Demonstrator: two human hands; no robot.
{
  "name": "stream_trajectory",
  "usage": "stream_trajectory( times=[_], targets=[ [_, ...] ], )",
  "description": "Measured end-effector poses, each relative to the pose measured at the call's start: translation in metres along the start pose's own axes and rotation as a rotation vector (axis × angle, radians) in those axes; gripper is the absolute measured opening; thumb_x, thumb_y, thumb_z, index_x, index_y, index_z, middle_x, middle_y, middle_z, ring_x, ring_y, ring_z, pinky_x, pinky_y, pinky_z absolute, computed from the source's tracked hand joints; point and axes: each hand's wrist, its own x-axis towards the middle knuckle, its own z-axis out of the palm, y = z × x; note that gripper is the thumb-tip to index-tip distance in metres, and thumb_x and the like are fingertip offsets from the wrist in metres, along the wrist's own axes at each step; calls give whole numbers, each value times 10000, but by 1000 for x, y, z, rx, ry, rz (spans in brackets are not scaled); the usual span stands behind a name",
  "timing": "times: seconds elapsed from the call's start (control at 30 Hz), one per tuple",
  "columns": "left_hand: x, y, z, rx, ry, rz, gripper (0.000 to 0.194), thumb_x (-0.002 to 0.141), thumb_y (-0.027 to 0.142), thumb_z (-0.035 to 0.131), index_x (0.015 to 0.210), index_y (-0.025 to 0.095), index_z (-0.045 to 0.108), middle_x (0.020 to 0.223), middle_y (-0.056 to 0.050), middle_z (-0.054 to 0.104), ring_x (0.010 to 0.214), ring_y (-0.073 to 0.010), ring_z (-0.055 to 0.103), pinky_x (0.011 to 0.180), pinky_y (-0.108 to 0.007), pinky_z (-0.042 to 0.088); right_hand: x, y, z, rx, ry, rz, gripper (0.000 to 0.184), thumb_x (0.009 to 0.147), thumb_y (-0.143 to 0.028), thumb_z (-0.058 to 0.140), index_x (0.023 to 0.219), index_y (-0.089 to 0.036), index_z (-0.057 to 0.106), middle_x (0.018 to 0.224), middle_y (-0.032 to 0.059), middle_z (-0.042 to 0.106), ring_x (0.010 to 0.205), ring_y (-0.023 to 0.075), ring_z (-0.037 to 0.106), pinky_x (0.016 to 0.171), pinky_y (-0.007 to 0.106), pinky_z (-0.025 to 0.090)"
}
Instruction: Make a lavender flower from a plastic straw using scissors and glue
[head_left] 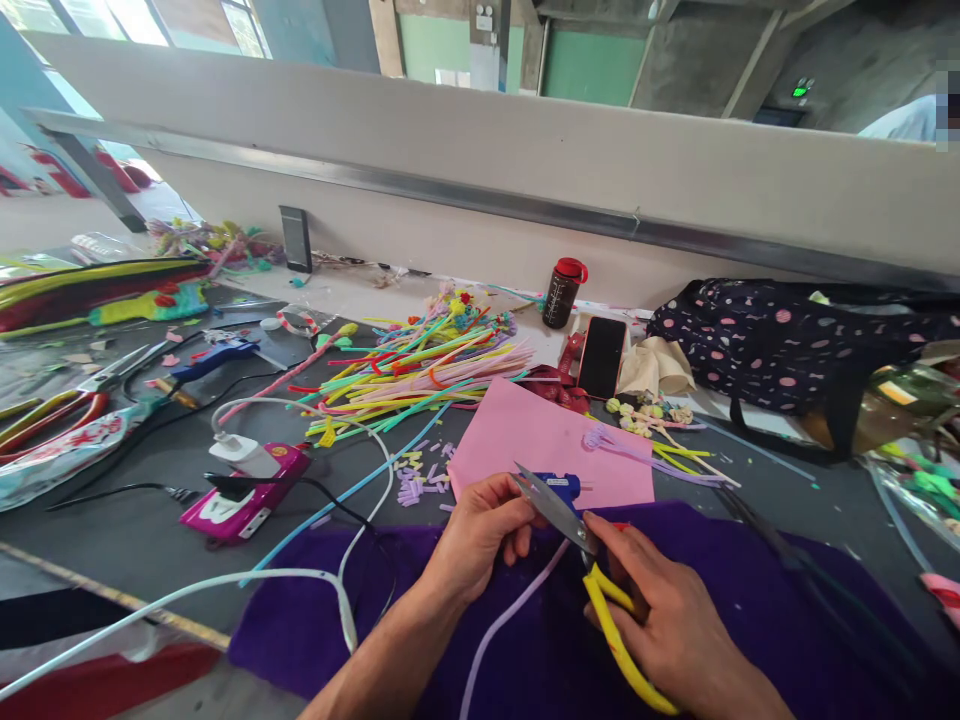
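Note:
My right hand (671, 605) grips a pair of scissors (553, 508) with yellow-wrapped handles, its blades pointing up and left. The blade tips lie across the fingertips of my left hand (480, 535). My left fingers are closed in a pinch; what they hold is too small or hidden to make out. A lavender pipe cleaner (501, 625) runs up from the bottom edge to just under the blades, over a purple cloth (337, 610). Partly behind the blades, a blue tool (564, 486), perhaps a glue gun, rests on a pink sheet (517, 430).
Bundled colored pipe cleaners (420, 375) and small lavender cut pieces (412, 488) lie beyond my left hand. A magenta power strip (244, 500) with cords stands left. Further back are a phone (602, 355), a bottle (562, 295) and a patterned bag (780, 350), before a partition (450, 130).

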Motion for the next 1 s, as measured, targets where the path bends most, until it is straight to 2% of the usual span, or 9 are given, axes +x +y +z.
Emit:
stream_trajectory(
  times=[0.13, 0.37, 0.47, 0.6, 0.67, 0.73, 0.83, 0.9, 1.0],
  targets=[
    [-1, 0, 0, -1, -20, -6, 104, 702, 215, 639, 679, 120, 603, 598, 2, 623, 337, -24, 443, 303, -134, 263, -1, 0, 1, -31, 16, 3, 653, 802, -350, 569, 1381, -281, 275, 1149, 101, 538, 911, 246, 585, 750, 382, 487],
    [0, 1, 0, -1, -38, -22, 114, 710, 228, 638, 685, 118, 621, 594, 2, 624, 337, -20, 433, 304, -135, 249, 1, 5, 3, 104, 7, -27, 596, 850, -310, 526, 1393, -282, 282, 1114, 73, 576, 859, 197, 601, 765, 320, 503],
    [0, 0, -1, -16, -41, -26, 131, 716, 242, 645, 685, 118, 616, 591, -1, 627, 335, -17, 428, 304, -131, 244, 0, 7, 4, 141, 0, -28, 609, 848, -306, 539, 1399, -285, 280, 1153, 70, 571, 919, 198, 594, 813, 316, 497],
    [1, -1, -2, -32, -38, -34, 166, 705, 265, 668, 670, 118, 599, 598, -10, 641, 334, -22, 430, 301, -132, 258, -1, 10, 6, 157, 25, -69, 616, 837, -291, 554, 1398, -286, 300, 1251, 67, 542, 1093, 225, 534, 916, 336, 453],
    [1, -1, -2, -39, -33, -41, 172, 698, 262, 672, 658, 119, 584, 599, -16, 647, 331, -25, 437, 297, -133, 261, -1, 10, 5, 183, 23, -64, 605, 838, -284, 549, 1394, -288, 312, 1257, 65, 541, 1094, 226, 535, 919, 333, 449],
    [0, 0, -2, -58, -27, -51, 168, 690, 254, 673, 658, 125, 570, 608, -20, 657, 334, -32, 453, 291, -132, 263, 0, 9, 4, 240, 18, -31, 575, 843, -302, 537, 1382, -278, 337, 1158, 64, 590, 975, 211, 585, 848, 316, 481],
    [0, 2, -3, -106, -45, -73, 164, 692, 250, 663, 665, 136, 548, 655, -30, 680, 352, -42, 483, 288, -128, 279, 3, 8, 2, 367, 13, 66, 526, 838, -347, 536, 1338, -255, 399, 858, 19, 622, 720, 170, 586, 671, 276, 497],
    [-1, 3, -4, -132, -77, -89, 160, 700, 245, 653, 672, 138, 536, 688, -40, 689, 359, -42, 492, 289, -124, 293, 5, 6, 1, 515, 9, 129, 500, 835, -345, 540, 1312, -252, 421, 762, -6, 590, 692, 160, 568, 630, 258, 481],
    [-2, 4, -4, -137, -115, -109, 160, 693, 236, 660, 689, 138, 533, 711, -52, 693, 374, -47, 507, 297, -122, 322, 8, 3, -3, 784, 66, 195, 494, 782, -303, 612, 1253, -253, 472, 806, 1, 585, 753, 155, 571, 632, 246, 472]
  ],
)
